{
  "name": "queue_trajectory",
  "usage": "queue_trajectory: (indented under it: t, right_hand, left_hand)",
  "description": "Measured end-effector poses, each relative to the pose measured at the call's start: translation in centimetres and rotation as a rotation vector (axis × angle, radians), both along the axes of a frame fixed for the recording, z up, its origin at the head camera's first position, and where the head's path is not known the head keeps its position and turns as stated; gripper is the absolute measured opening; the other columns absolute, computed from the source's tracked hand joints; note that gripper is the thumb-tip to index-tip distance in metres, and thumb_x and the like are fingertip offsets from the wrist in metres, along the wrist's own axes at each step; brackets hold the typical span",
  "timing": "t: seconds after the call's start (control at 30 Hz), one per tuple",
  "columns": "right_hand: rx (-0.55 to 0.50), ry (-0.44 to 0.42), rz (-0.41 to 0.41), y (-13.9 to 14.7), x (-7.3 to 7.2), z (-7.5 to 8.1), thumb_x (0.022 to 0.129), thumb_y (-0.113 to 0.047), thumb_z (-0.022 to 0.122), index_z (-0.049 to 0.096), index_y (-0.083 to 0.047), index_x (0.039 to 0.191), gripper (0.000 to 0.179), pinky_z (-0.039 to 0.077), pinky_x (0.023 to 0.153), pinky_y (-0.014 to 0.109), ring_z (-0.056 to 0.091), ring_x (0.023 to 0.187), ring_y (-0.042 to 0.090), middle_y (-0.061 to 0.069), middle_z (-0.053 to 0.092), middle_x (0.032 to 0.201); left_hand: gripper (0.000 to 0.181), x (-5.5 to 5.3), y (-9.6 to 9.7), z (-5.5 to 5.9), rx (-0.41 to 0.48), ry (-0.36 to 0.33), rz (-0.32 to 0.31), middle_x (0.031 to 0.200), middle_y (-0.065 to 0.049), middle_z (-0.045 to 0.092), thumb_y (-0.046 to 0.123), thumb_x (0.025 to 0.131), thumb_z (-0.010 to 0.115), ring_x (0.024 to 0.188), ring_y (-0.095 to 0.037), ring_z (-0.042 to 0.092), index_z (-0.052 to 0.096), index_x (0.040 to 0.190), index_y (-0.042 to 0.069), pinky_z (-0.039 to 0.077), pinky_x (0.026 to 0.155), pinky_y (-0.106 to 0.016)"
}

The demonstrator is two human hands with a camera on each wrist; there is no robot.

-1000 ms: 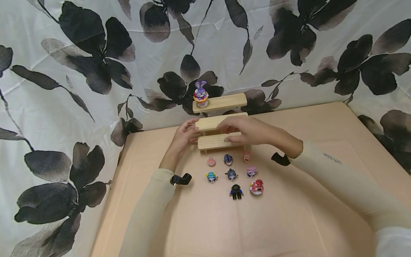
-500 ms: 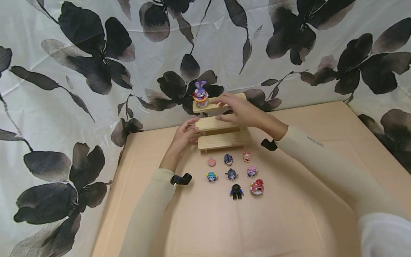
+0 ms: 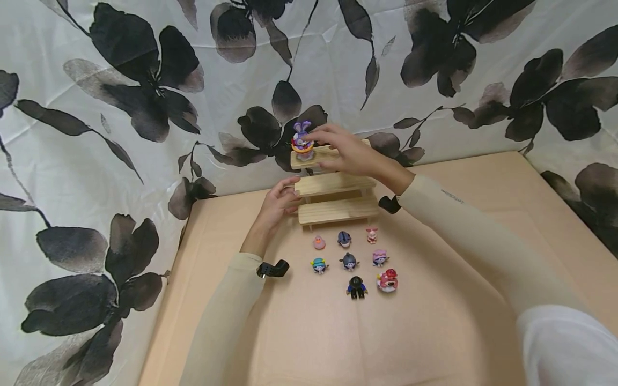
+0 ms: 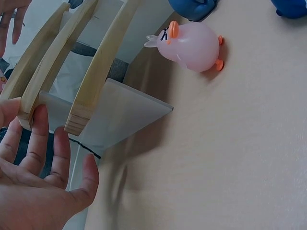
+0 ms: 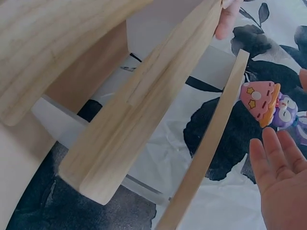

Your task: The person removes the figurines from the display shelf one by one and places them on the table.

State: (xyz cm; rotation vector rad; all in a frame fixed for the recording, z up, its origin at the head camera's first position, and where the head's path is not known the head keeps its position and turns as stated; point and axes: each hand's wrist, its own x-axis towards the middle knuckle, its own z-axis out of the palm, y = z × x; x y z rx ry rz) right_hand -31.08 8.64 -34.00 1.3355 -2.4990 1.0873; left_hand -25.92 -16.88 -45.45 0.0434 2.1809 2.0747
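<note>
A three-tier display stand [image 3: 338,210] with pale wooden planks and translucent side panels stands at the back of the table. My left hand [image 3: 276,206] holds the left end of its middle plank, fingertips on either side of the wood in the left wrist view. On the left of the top plank [image 5: 206,143] sits a purple rabbit figurine [image 5: 285,111] with a pink, star-marked base. My right hand [image 3: 354,153] reaches over the top plank, fingers extended close beside the rabbit. In the right wrist view its fingers [image 5: 271,148] look apart from the figurine.
Several small figurines stand before the stand: a pink duck [image 4: 194,47], a blue one [image 3: 344,239], a pink pig-like one [image 3: 371,236], a black one [image 3: 356,288] and a red-and-pink one [image 3: 388,281], among others. A floral cloth [image 3: 367,64] hangs behind.
My right hand has moved from the lower planks up and left to the rabbit figurine on the top plank. The left hand has stayed at the stand's left end.
</note>
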Motion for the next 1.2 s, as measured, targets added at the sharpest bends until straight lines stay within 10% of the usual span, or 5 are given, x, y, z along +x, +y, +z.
queue_trajectory:
  t: [0.3,0.73,1.2]
  right_hand:
    - [0.057,-0.016,0.03,-1.0,-1.6,0.2,0.093,-0.022,0.075,0.047,-0.02,0.153,0.066,0.032,0.116,0.053,0.031,0.148,0.029,0.013,0.033,0.16]
    - [0.038,-0.032,-0.013,-1.8,-2.3,-0.2,0.096,-0.018,0.072,0.05,-0.023,0.151,0.059,0.042,0.107,0.044,0.049,0.128,0.024,0.01,0.045,0.139]
    - [0.036,0.196,-0.078,-2.7,-2.5,-1.0,0.093,-0.018,0.075,0.054,-0.024,0.147,0.058,0.051,0.096,0.044,0.058,0.123,0.028,0.01,0.056,0.131]
  left_hand:
    - [0.042,-0.1,-0.1,-0.1,-0.01,0.001,-0.002,0.11,-0.003,0.064,0.019,0.099,0.065,0.118,-0.033,0.061,0.058,0.139,0.023,0.05,0.099,-0.052]
    - [0.041,-0.3,0.0,-0.1,-0.011,-0.003,-0.006,0.111,-0.003,0.063,0.02,0.1,0.065,0.116,-0.029,0.063,0.057,0.14,0.022,0.049,0.1,-0.053]
    - [0.041,-0.2,0.0,0.0,-0.002,-0.003,-0.007,0.107,-0.001,0.062,0.021,0.1,0.065,0.119,-0.032,0.062,0.057,0.14,0.022,0.049,0.101,-0.053]
